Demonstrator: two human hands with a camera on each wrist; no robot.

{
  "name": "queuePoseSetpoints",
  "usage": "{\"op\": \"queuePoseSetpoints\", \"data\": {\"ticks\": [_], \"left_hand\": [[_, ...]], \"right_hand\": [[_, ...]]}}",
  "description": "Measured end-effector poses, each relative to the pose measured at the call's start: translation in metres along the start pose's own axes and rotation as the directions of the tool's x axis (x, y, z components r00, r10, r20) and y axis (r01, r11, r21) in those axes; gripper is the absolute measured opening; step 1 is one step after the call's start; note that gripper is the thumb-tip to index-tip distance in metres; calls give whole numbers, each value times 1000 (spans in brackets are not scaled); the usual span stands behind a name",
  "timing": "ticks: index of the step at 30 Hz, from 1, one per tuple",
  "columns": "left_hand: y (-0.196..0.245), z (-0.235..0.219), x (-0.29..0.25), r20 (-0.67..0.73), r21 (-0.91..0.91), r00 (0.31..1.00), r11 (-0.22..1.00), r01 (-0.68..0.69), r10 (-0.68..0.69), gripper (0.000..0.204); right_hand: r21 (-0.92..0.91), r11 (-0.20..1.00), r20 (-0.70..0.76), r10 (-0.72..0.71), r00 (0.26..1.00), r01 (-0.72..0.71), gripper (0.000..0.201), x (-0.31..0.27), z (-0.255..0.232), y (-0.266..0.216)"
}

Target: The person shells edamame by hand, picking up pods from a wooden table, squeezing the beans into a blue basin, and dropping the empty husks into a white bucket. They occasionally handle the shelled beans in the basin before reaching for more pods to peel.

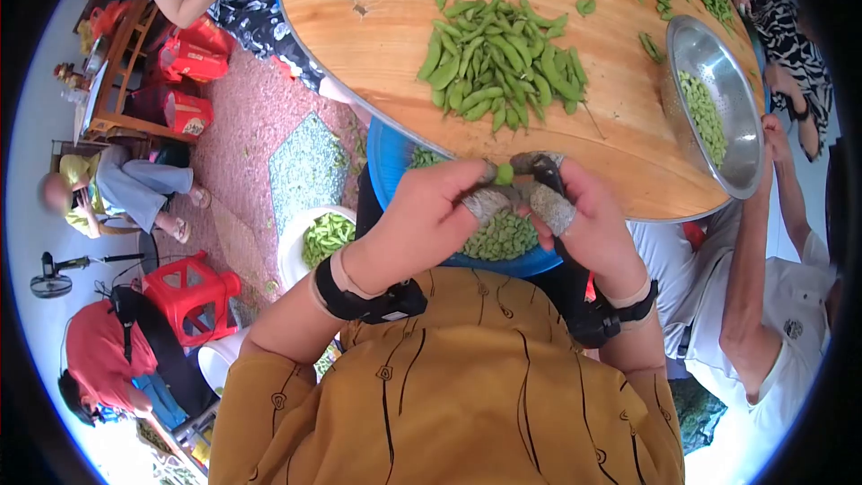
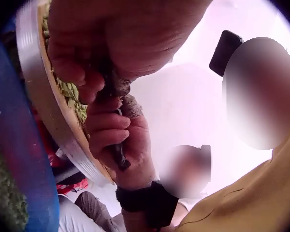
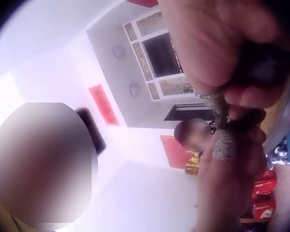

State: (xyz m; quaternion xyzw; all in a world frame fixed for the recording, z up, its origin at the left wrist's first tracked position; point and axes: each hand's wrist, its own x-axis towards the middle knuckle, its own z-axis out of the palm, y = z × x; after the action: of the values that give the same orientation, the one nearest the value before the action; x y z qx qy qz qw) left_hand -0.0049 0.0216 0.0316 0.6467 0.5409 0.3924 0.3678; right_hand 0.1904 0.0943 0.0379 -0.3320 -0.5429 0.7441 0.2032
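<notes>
Left hand and right hand both pinch at one green pod, held between wrapped fingertips above the blue basin, near the tabletop edge. Wrappings likely dull the feel, so a slack pinch could let it slip; a hard, uneven squeeze might crush it or shoot its contents past the rim, the fingers partly blocking the view.

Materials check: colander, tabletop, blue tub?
Colander: metal, probably stainless; silvery shine, perforated wall.
Tabletop: wood or wood veneer, apparently varnished; visible grain, slight sheen. Its edge band looks like ribbed metal or metallic plastic.
Blue tub: likely plastic; uniform colour, smooth wall.
</notes>
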Motion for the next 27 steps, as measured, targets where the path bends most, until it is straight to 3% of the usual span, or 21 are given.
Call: {"op": "queuePoseSetpoints", "data": {"ticks": [1, 4, 8, 11, 14, 16, 20, 27], "left_hand": [[1, -2, -4, 31, -151, 984, 972, 179, -176, 22], [-9, 0, -14, 2, -284, 981, 940, 188, -195, 23], [-16, 4, -20, -33, -278, 990, 952, 126, -141, 25], [-19, 4, -24, 38, -307, 982, 933, 188, -186, 29], [-22, 4, -25, 31, -161, 993, 980, 114, -110, 31], [-22, 0, -26, -31, 161, 999, 987, 18, -14, 31], [-20, -6, -29, -45, 202, 999, 979, 0, 9, 28], [-20, -12, -31, -26, 258, 1000, 966, -4, 11, 24]], "right_hand": [[-43, 999, -23, 11, 1000, -12, 29, -4, 6, -1], [-100, 995, 0, 16, 1000, -16, 37, -13, 15, -2], [-101, 995, 81, 5, 997, 3, 44, -15, 18, -3], [-163, 986, 77, 38, 996, -25, 45, -12, 20, 0], [-206, 977, 93, 74, 993, -54, 43, -8, 20, 0], [-196, 977, 95, 101, 990, -81, 40, -7, 20, 0], [-118, 974, 121, 209, 970, -195, 30, -6, 19, -5], [27, 969, 160, 238, 958, -245, 27, -7, 23, -7]]}}
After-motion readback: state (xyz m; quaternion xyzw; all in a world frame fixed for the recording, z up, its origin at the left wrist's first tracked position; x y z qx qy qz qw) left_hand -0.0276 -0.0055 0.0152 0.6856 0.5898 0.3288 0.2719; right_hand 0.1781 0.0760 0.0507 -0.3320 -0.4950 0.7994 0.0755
